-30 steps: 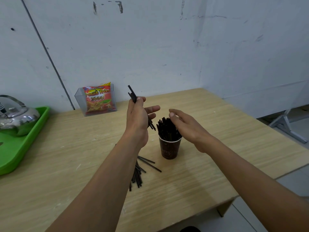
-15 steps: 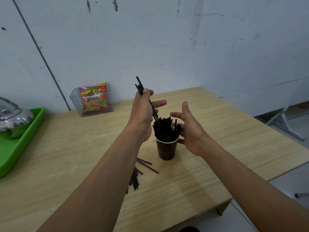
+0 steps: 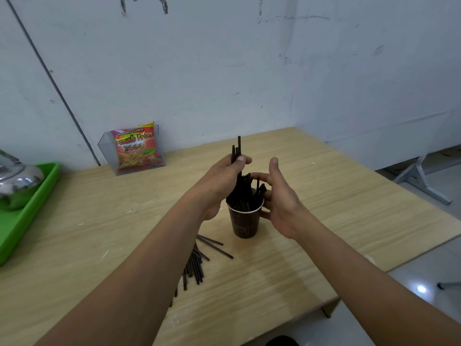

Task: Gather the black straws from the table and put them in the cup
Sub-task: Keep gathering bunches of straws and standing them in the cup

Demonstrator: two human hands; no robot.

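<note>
Left hand pinched a few black straws upright over brown cup packed with straws. Right hand open, just beside cup rim. Loose straws lay on table near cup.

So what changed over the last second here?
The left hand, gripping its straws throughout, swung them from tilted beside the cup to upright over it, lower ends among those inside. The right hand moved from above the cup to its right side, open. Cup and loose straws stayed put.
</note>
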